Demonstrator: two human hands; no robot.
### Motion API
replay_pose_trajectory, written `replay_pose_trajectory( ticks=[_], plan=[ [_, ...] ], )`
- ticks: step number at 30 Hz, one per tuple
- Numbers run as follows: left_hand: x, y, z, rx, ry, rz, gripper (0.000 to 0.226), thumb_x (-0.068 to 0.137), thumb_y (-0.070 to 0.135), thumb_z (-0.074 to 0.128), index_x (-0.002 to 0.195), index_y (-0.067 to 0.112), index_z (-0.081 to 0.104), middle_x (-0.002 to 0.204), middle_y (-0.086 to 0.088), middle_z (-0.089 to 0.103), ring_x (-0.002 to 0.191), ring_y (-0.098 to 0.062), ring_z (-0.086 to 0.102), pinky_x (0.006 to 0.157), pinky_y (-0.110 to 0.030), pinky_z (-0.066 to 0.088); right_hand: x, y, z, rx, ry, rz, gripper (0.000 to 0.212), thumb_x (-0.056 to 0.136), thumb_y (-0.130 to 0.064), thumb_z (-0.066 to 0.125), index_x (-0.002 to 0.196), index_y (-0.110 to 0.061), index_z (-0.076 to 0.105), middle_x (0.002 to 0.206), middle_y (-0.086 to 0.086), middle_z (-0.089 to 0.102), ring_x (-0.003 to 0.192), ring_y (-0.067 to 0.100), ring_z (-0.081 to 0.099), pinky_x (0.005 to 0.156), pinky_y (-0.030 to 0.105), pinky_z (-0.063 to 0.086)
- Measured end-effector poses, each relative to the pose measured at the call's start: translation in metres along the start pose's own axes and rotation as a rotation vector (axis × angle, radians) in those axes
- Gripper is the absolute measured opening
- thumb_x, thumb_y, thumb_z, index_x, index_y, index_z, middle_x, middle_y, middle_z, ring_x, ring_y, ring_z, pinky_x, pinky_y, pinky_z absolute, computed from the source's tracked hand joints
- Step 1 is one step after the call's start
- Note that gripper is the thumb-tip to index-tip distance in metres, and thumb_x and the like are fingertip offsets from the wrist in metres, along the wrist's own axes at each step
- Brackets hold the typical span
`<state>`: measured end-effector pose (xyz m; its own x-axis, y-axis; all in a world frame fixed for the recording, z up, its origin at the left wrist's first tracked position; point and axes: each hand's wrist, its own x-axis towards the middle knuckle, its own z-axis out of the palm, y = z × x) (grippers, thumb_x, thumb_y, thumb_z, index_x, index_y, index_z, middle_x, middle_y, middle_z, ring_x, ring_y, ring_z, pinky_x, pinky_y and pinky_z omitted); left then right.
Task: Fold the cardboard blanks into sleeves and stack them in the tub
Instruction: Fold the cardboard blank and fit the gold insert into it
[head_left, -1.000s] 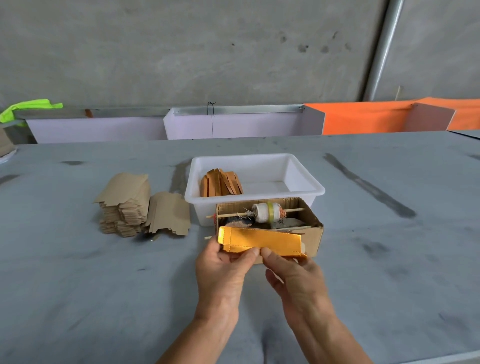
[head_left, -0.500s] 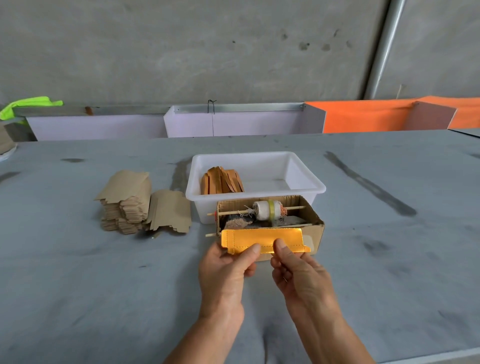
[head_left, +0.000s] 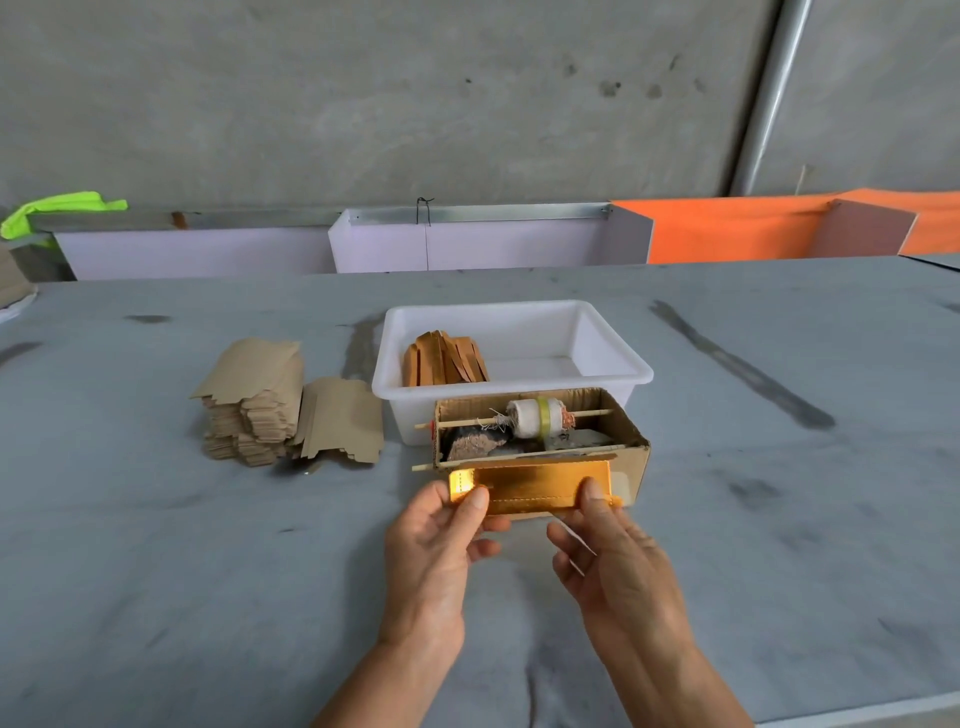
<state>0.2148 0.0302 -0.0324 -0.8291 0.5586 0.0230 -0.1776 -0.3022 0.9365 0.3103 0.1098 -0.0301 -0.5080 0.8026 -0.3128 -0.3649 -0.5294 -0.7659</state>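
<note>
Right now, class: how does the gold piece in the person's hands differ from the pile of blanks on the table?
The gold piece shows a shiny gold face; the pile of blanks shows dull brown. The gold piece is single, pinched by the left hand and right hand; the pile lies stacked, untouched.

A cardboard box holds a spool on a stick.

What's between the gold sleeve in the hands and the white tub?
The open cardboard box with the spool on a stick sits directly between the gold sleeve and the white tub. Both the left hand and right hand pinch the sleeve; it likely needs lifting over the box.
</note>
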Motion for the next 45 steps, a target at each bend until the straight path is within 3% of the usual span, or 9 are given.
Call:
replay_pose_trajectory(
  ticks=[3, 6, 11, 15, 19, 23, 29, 40, 45],
  plan=[
    [-0.001, -0.001, -0.001, 0.091, -0.078, 0.063, 0.010, 0.080, -0.007, 0.064, 0.081, 0.003, 0.064, 0.072, -0.009, 0.071, 0.066, -0.016, 0.066, 0.055, -0.020, 0.052, -0.001, -0.002, 0.004, 0.117, -0.118, 0.098, 0.011, 0.071, -0.014, 0.070, 0.075, -0.014, 0.061, 0.066, 0.002, 0.064, 0.052, 0.010, 0.060, 0.044, 0.019, 0.047],
    [0.000, 0.001, -0.005, 0.113, -0.168, 0.062, 0.011, 0.080, -0.006, 0.067, 0.086, 0.003, 0.064, 0.080, -0.012, 0.072, 0.075, -0.023, 0.070, 0.058, -0.023, 0.054, 0.002, -0.006, 0.002, 0.169, -0.179, 0.087, 0.014, 0.071, -0.007, 0.066, 0.083, -0.010, 0.060, 0.068, 0.006, 0.063, 0.054, 0.012, 0.060, 0.048, 0.020, 0.051],
    [0.007, 0.016, -0.005, 0.019, -0.289, -0.274, 0.034, 0.085, 0.039, 0.055, 0.082, 0.008, 0.069, 0.086, -0.018, 0.071, 0.076, -0.028, 0.070, 0.056, -0.031, 0.054, 0.006, -0.012, -0.009, 0.081, -0.285, 0.028, 0.026, 0.071, -0.004, 0.063, 0.097, -0.008, 0.063, 0.075, 0.008, 0.064, 0.058, 0.015, 0.060, 0.054, 0.025, 0.054],
    [0.009, 0.017, -0.003, 0.104, -0.330, -0.409, 0.015, 0.088, 0.012, 0.059, 0.076, 0.009, 0.068, 0.074, -0.012, 0.071, 0.060, -0.020, 0.067, 0.051, -0.025, 0.054, 0.004, -0.009, -0.012, 0.011, -0.339, 0.049, 0.034, 0.069, -0.003, 0.063, 0.103, -0.006, 0.066, 0.074, 0.010, 0.064, 0.057, 0.016, 0.060, 0.053, 0.025, 0.054],
    [0.011, 0.011, -0.002, 0.149, -0.326, -0.451, 0.006, 0.083, 0.005, 0.065, 0.078, 0.005, 0.068, 0.067, -0.011, 0.067, 0.053, -0.014, 0.061, 0.048, -0.022, 0.048, 0.002, -0.006, -0.010, 0.009, -0.313, 0.068, 0.023, 0.066, -0.004, 0.065, 0.088, -0.004, 0.074, 0.081, 0.016, 0.068, 0.061, 0.018, 0.063, 0.052, 0.024, 0.054],
    [0.013, 0.012, 0.005, 0.160, -0.283, -0.432, 0.018, 0.074, 0.000, 0.071, 0.090, 0.003, 0.066, 0.073, -0.012, 0.069, 0.053, -0.014, 0.057, 0.045, -0.021, 0.036, 0.002, -0.004, -0.012, 0.053, -0.301, 0.096, 0.021, 0.071, -0.002, 0.063, 0.089, 0.002, 0.073, 0.086, 0.018, 0.070, 0.065, 0.018, 0.065, 0.056, 0.024, 0.057],
    [0.014, 0.014, 0.005, 0.228, -0.263, -0.403, 0.018, 0.076, -0.003, 0.069, 0.090, 0.008, 0.069, 0.078, -0.007, 0.073, 0.068, -0.014, 0.066, 0.055, -0.021, 0.046, 0.001, -0.001, -0.011, 0.071, -0.281, 0.108, 0.015, 0.071, 0.000, 0.062, 0.078, 0.006, 0.074, 0.079, 0.020, 0.071, 0.059, 0.018, 0.067, 0.056, 0.024, 0.058],
    [0.015, 0.019, 0.005, 0.508, -0.346, -0.197, 0.012, 0.079, -0.002, 0.068, 0.078, 0.009, 0.068, 0.068, -0.004, 0.067, 0.065, -0.010, 0.063, 0.056, -0.019, 0.049, 0.002, 0.000, -0.002, -0.244, -0.174, 0.005, 0.014, 0.070, -0.011, 0.071, 0.078, -0.001, 0.067, 0.074, 0.015, 0.070, 0.057, 0.013, 0.063, 0.042, 0.021, 0.047],
    [0.010, 0.017, 0.007, 0.468, -0.360, -0.166, 0.012, 0.083, 0.009, 0.068, 0.087, 0.020, 0.072, 0.082, -0.001, 0.073, 0.075, -0.008, 0.066, 0.065, -0.016, 0.051, 0.005, 0.005, 0.001, -0.286, -0.033, -0.048, 0.013, 0.080, -0.012, 0.069, 0.069, -0.008, 0.064, 0.062, 0.006, 0.065, 0.058, 0.012, 0.057, 0.052, 0.026, 0.044]
  ],
)
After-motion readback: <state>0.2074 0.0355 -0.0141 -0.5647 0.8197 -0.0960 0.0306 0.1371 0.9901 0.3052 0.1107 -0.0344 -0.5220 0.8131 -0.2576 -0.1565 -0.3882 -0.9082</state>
